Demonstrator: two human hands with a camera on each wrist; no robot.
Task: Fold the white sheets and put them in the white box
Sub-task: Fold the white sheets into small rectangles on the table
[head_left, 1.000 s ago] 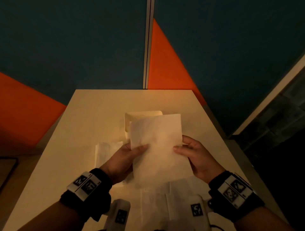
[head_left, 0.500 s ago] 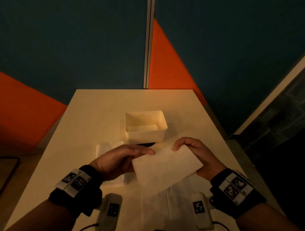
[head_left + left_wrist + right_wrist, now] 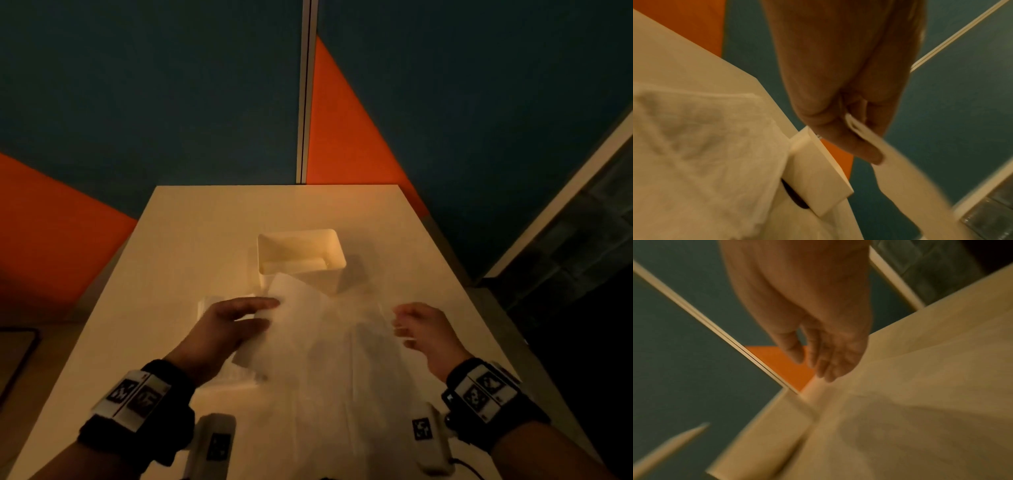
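White sheet (image 3: 308, 308) blurred above the table (image 3: 191, 219), just in front of the white box (image 3: 301, 253), its left edge pinched between thumb and fingers of the left hand (image 3: 226, 329), right hand (image 3: 424, 329) loosely curled beside it, empty, more sheets (image 3: 308, 411) flat on the table.

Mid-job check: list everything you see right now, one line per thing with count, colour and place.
white box: one, white, open, middle of the table, far side of the sheets.
held sheet: one, white, blurred, in front of the box, pinched at its left edge.
sheets on the table: white, count unclear, spread near the person; a further pale stack lies under the left hand.
table: one, pale beige.
wall panels: dark teal with orange wedges, behind the table.
wristbands: two, black with white marker tags.
left hand: pinches the held sheet.
right hand: beside the sheet, fingers loosely curled, holding nothing.
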